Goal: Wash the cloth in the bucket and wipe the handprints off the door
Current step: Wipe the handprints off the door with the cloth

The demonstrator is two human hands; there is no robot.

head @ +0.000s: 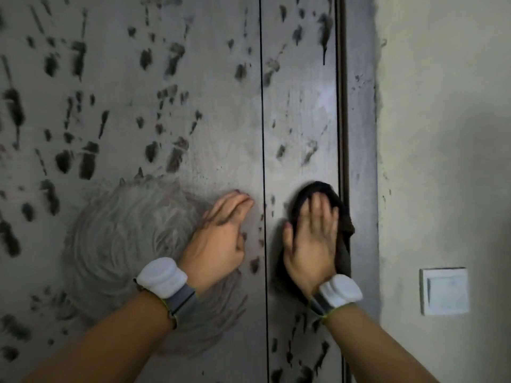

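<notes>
Right hand [312,241] flat, fingers straight, pressing dark cloth [343,217] against door [221,92] at 5 o'clock of frame, beside the door's right edge. Left hand [221,239] released, fingers straight, resting on door. Dark handprints [83,156] across door; white switch [443,291] at 4 o'clock.
</notes>
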